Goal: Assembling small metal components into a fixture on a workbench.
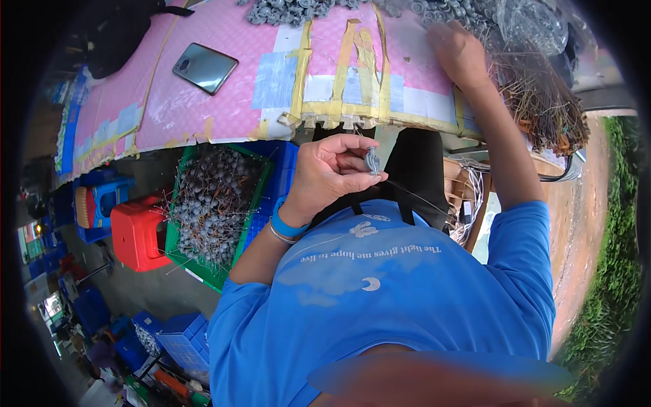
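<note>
My left hand (pixel 332 165), in front of the table edge and above my lap, pinches a small grey rose-like piece (pixel 372 161) between thumb and fingertips. A thin wire trails from the piece down to the right. Over the far right of the table reaches my right hand (pixel 459 55), close to a pile of small grey pieces (pixel 468 15). Its fingers look curled but are smeared, so whether they hold anything cannot be made out. Another heap of grey pieces (pixel 291 11) lies at the table's far side.
The pink patterned table (pixel 237 24) has taped patches and carries a phone (pixel 205 68). At right lie a bundle of thin brown wires (pixel 542 102) and a clear plastic bag (pixel 532 27). Left of me stand a green crate (pixel 173 234) of grey wired pieces and a red stool (pixel 135 234).
</note>
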Demonstrator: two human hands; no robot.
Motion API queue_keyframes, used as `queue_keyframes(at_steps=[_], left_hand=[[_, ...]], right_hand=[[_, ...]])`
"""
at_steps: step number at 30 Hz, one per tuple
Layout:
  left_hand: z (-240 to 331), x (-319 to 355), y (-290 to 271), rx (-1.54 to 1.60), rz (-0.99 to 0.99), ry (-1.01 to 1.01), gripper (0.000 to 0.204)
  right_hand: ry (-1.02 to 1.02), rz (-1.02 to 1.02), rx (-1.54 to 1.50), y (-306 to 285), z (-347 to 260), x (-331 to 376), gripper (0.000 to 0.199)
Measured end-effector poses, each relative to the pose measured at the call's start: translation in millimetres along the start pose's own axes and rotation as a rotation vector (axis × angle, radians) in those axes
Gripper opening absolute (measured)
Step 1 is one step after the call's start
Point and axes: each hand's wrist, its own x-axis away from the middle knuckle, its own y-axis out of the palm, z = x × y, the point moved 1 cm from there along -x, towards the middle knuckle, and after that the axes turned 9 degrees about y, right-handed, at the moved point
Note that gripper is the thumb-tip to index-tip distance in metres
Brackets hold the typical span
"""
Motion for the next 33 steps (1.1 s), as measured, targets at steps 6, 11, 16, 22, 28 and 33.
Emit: queue_keyframes(at_steps=[6, 11, 16, 22, 28, 33], left_hand=[[3.6, 3.0, 11.8, -0.062, 0.054, 0.116, 0.043], [11.5, 2.9, 12.4, -0.251, 0.128, 0.285, 0.042], [18.2, 4.0, 13.5, -0.288, 0.176, 0.374, 0.039], [17.2, 3.5, 11.8, -0.429, 0.164, 0.424, 0.041], [15.3, 6.5, 11.4, -0.517, 0.15, 0.415, 0.043], [16.1, 4.7, 16.0, -0.911, 0.142, 0.68, 0.043]], right_hand=[[0.174, -0.185, 0.135, -4.7, -6.9, -8.8, 0.017], [0.184, -0.166, -0.195, -31.2, -52.7, 12.2, 0.026], [0.313, -0.407, -1.21, -83.0, -128.6, 92.4, 0.024], [0.366, -0.496, -1.356, -96.1, -144.0, 123.7, 0.023], [0.394, -0.509, -1.234, -99.7, -144.6, 125.3, 0.017], [0.492, -0.557, -1.24, -90.6, -149.3, 129.7, 0.018]])
